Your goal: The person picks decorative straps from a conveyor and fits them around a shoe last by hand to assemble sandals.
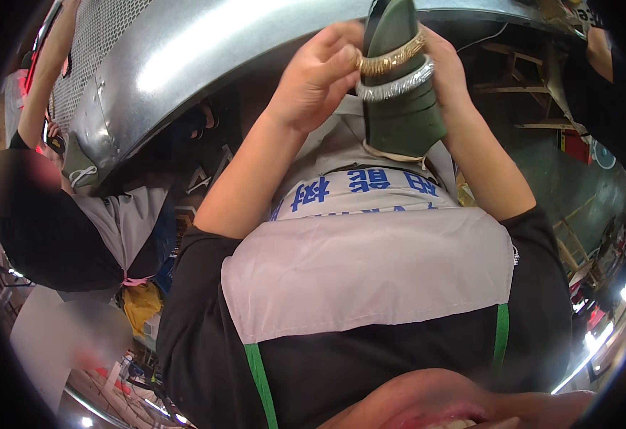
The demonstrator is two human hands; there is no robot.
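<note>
Up at the top middle I hold a dark green sandal [403, 118] with a pale sole edge, raised over my grey apron. Two shiny bands cross it, a gold strap [391, 58] and a silver strap [397, 86] below it. My left hand [325, 71] is closed at the sandal's left side, thumb and fingers pinching near the end of the gold strap. At the right side, my right hand [449, 71] grips the sandal, its fingers mostly hidden behind it.
A curved shiny metal surface [198, 53] runs along the far side, beside a perforated metal sheet [105, 43]. A co-worker in a grey apron [112, 225] is at the left, and a dark sleeve [592, 86] shows at the right. Wooden frames [516, 89] stand at the far right.
</note>
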